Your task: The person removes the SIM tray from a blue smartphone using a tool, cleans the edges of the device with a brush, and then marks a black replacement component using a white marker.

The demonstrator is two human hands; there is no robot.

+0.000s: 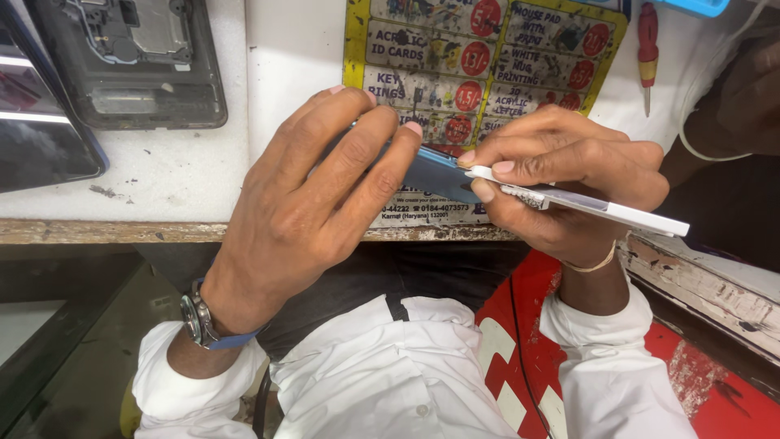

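At mid-frame above the bench edge (pixel 122 231), the left hand (pixel 317 195) clamps a blue phone (pixel 439 172) lying left-to-right, while the right hand (pixel 569 183) pinches a white flat tool (pixel 626 213) against its right end.

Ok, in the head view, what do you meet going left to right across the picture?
Dark tablet → opened device back → left hand → blue phone → right hand → white flat tool → another person's hand.

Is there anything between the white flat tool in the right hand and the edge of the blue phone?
Nothing visible: the white flat tool in the right hand already meets the blue phone's edge, held by the left hand.
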